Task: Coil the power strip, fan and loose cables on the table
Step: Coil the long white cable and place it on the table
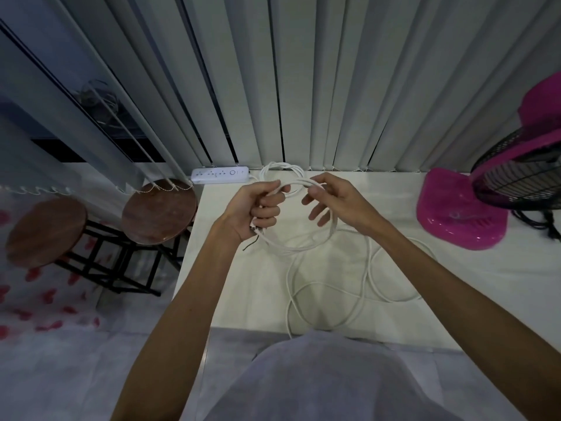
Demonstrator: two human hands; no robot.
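Head view shows the cable part-coiled above the table's middle, its loops gripped in the left hand's fist, the right hand pinching the top strand, slack lying toward 6 o'clock, strip at 11, fan at 3.

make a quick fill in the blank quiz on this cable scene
1. The left hand grips a coil of ____ cable.
2. The power strip lies at the far ____ corner of the table.
3. The fan is coloured ____.
4. Left of the table stand ____ round stools.

Missing words: white; left; pink; two.
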